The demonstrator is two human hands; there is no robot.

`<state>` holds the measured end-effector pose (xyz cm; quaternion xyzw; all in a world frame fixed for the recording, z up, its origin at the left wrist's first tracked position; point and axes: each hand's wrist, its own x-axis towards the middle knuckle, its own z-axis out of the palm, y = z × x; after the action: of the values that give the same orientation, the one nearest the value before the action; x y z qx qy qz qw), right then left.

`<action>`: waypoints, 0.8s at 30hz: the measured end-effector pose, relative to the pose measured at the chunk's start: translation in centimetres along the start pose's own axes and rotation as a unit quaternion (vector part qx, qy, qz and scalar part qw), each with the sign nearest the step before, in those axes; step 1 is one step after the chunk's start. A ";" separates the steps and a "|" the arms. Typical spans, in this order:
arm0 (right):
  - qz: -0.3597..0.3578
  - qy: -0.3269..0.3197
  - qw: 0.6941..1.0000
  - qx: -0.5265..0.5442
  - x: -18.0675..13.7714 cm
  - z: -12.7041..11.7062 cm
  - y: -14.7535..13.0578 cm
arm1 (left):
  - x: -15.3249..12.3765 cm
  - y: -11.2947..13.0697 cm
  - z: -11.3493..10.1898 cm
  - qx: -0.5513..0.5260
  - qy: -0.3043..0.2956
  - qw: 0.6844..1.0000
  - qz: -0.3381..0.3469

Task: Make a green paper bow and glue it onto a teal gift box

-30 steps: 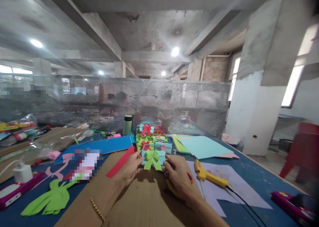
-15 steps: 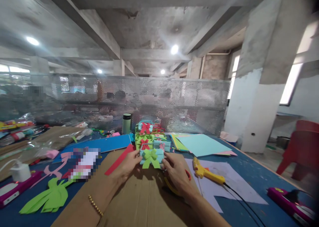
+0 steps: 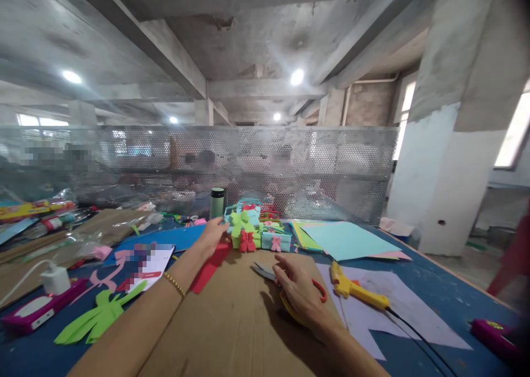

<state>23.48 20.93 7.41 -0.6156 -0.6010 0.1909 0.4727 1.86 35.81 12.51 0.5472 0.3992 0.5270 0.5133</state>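
Observation:
My left hand (image 3: 213, 235) reaches forward and grips the left side of a small blue paper gift box with a green bow (image 3: 239, 222). The box sits on top of a pile of small gift boxes with red and pink bows (image 3: 265, 238). My right hand (image 3: 298, 287) rests on the brown cardboard sheet (image 3: 232, 333), fingers loosely stretched. It lies over scissors (image 3: 265, 271) with red and yellow handles, whose blades stick out to its left. A red paper strip (image 3: 210, 266) lies under my left wrist.
A yellow glue gun (image 3: 356, 292) with a black cord lies right of the cardboard on white paper. Coloured paper sheets (image 3: 345, 241), a green flask (image 3: 216, 202), a green paper leaf (image 3: 93, 320), a white charger (image 3: 55, 279) and pink devices (image 3: 494, 333) sit around. People sit behind a mesh partition (image 3: 331, 162).
My left hand carried the box with the green bow forward from the cardboard onto the pile. My right hand let go of it and dropped onto the scissors.

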 end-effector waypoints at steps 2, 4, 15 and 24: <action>0.008 -0.009 1.000 -0.004 -0.1 0.0 -0.2 | 2.6 1.0 0.2 0.021 0.020 1.000 -0.002; 0.013 -0.014 1.000 0.001 -0.2 0.0 -0.2 | 5.0 1.6 0.6 0.045 0.036 0.998 -0.008; 0.007 -0.030 0.999 -0.021 0.0 0.2 0.5 | 9.8 -0.7 3.6 0.153 0.009 0.985 -0.082; -0.041 -0.018 0.999 -0.019 -0.2 0.1 0.3 | 10.1 -2.1 3.2 0.189 0.002 0.978 -0.094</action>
<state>23.50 20.79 7.06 -0.5963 -0.6372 0.1707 0.4574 6.53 45.59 12.40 0.5935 0.5417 0.3928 0.4472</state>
